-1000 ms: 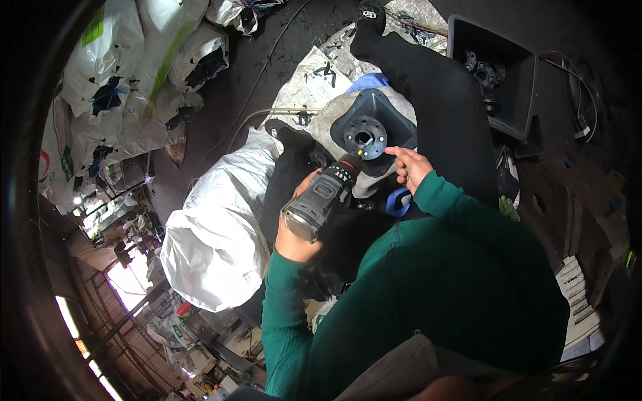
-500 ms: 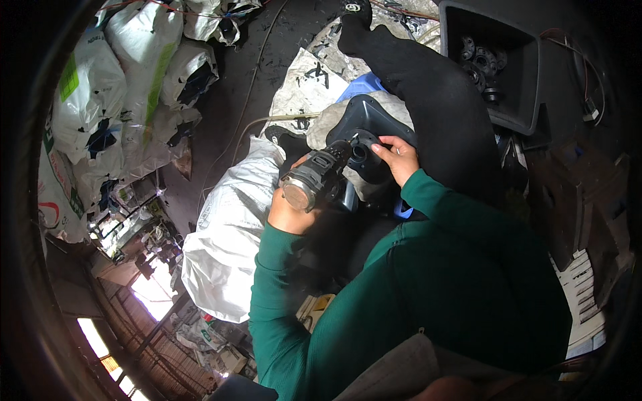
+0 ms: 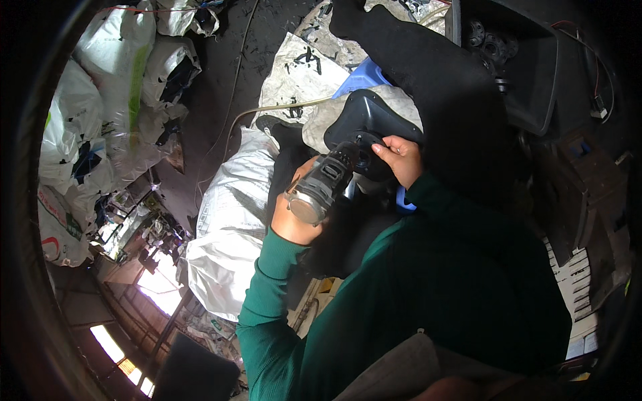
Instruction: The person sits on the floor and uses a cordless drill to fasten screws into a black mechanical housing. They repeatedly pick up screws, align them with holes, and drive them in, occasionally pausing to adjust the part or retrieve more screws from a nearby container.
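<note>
My left hand (image 3: 293, 219) is wrapped round a dark grey cordless drill (image 3: 319, 186), its chuck pointing up and away from me. The chuck end is against or just over the small round neck of a black plastic flared horn (image 3: 369, 113). That horn lies on a whitish cloth between my legs, its wide, roughly square mouth away from me. My right hand (image 3: 402, 162) pinches the rim of the neck between thumb and fingers, to the right of the chuck. The drill hides its own tip, so I cannot see the bit or any screw.
A blue plastic piece (image 3: 361, 75) sticks out beyond the horn. At the far right, a dark crate (image 3: 550, 90) holds several round dark metal parts. White sacks (image 3: 130, 60) stand at the far left; another white sack (image 3: 231, 207) lies beside my left leg. A thin hose (image 3: 267, 108) crosses the floor.
My view has shifted a little, moving the crate and sacks in the picture. The horn appears turned slightly, and the drill still meets its neck. Both hands keep their holds.
</note>
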Motion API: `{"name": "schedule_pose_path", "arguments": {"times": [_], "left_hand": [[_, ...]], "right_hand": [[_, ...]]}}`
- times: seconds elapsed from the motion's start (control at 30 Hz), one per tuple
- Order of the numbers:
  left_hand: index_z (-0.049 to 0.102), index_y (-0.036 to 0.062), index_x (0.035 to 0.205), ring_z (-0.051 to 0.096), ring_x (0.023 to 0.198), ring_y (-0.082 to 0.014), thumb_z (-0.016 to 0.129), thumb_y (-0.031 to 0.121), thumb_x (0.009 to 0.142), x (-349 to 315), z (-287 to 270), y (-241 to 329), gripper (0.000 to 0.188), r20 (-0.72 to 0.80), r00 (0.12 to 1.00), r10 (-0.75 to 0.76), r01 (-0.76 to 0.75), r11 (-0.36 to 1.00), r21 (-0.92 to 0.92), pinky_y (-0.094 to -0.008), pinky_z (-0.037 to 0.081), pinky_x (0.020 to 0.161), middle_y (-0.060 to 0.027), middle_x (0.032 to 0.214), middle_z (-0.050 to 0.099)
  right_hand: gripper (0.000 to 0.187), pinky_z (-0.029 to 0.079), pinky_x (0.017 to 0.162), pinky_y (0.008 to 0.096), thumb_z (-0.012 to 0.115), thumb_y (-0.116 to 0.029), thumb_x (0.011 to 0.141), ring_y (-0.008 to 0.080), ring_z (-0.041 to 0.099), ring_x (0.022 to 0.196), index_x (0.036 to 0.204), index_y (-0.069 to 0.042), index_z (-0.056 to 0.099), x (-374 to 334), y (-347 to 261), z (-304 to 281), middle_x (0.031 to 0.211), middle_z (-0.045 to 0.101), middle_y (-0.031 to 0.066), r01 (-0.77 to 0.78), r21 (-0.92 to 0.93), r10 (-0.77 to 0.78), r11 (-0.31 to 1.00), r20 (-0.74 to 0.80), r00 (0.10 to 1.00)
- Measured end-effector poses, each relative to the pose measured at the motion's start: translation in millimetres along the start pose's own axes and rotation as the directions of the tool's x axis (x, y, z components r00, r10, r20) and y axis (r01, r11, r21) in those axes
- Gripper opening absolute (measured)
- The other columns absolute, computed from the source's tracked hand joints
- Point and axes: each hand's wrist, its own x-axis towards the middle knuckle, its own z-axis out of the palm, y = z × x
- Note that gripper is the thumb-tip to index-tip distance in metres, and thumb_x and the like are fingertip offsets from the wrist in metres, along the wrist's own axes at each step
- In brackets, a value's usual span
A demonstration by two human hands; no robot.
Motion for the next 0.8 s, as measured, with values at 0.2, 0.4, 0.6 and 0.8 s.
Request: {"name": "schedule_pose_path", "arguments": {"times": [0.2,0.4,0.6,0.8], "left_hand": [[0.049,0.0056,0.127,0.06,0.107,-0.0324,0.072,0.005,0.064,-11.1,2.8,-1.9,0.067,-0.069,0.997,-0.019,0.022,0.999,0.043,-0.0345,0.049,0.09,-0.0156,0.121,0.057],[0.043,0.0117,0.134,0.062,0.102,-0.0334,0.07,0.005,0.068,-97.7,29.9,17.1,0.071,-0.225,0.974,-0.002,-0.039,0.983,-0.18,-0.0364,0.051,0.085,-0.0163,0.12,0.059],[0.037,0.0205,0.139,0.064,0.086,-0.0381,0.069,0.014,0.073,-204.7,137.8,16.0,0.073,-0.014,0.924,-0.382,0.381,0.923,-0.059,-0.0442,0.052,0.076,-0.0154,0.116,0.059],[0.038,0.0175,0.139,0.06,0.097,-0.0377,0.066,0.022,0.076,-245.3,238.8,-11.8,0.069,-0.382,0.831,-0.405,0.249,0.884,-0.396,-0.0472,0.048,0.083,-0.0188,0.114,0.058]], "right_hand": [[0.014,0.043,0.06,0.0206,0.064,-0.008,0.088,0.0033,0.054,0.067,0.094,0.004,0.062,4.0,0.0,-1.5,0.079,0.064,0.0009,0.057,-0.006,-0.056,0.998,0.059,0.997],[0.026,0.043,0.058,0.0238,0.073,-0.024,0.082,0.0069,0.052,0.065,0.091,-0.001,0.064,8.7,6.6,-10.2,0.075,0.061,-0.0012,0.119,-0.193,-0.113,0.974,0.038,0.993],[0.016,0.034,0.044,0.0175,0.073,-0.022,0.082,0.0012,0.047,0.054,0.09,-0.011,0.066,-36.6,-40.6,32.7,0.07,0.058,-0.0069,0.267,-0.312,-0.196,0.912,0.241,0.951],[0.021,0.046,0.061,0.0218,0.068,-0.008,0.085,0.0072,0.059,0.071,0.104,0.001,0.065,-158.7,-32.7,157.8,0.083,0.065,0.0024,0.766,-0.153,-0.086,0.624,0.961,0.262]]}}
